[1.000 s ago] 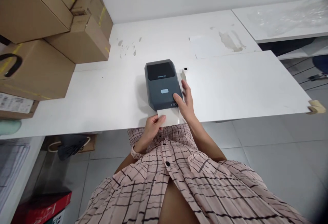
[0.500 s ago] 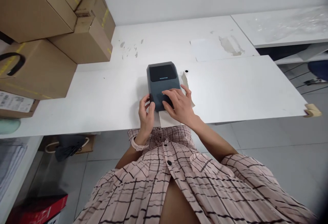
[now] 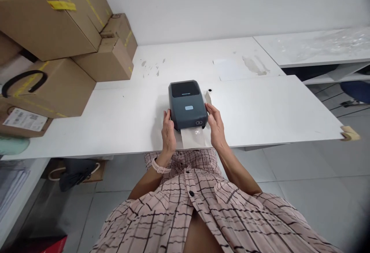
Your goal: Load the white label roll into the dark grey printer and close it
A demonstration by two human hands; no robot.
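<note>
A dark grey label printer (image 3: 187, 103) sits near the front edge of the white table (image 3: 260, 106). A white label strip (image 3: 192, 137) hangs out of its front slot toward me. My left hand (image 3: 168, 130) grips the printer's left side, fingers curled against it. My right hand (image 3: 215, 126) grips the printer's right side in the same way. A roll of white label paper (image 3: 207, 96) stands just right of the printer, behind my right hand.
Stacked cardboard boxes (image 3: 54, 48) fill the left of the table. A second white surface (image 3: 315, 46) with clear plastic film lies at the back right. A beige pad (image 3: 349, 133) caps the table's right corner. A dark bag (image 3: 75, 168) lies on the floor below.
Both hands moved from the printer's top and the label strip to its two sides. The printer's top and the strip now show uncovered. The view tilted up a little.
</note>
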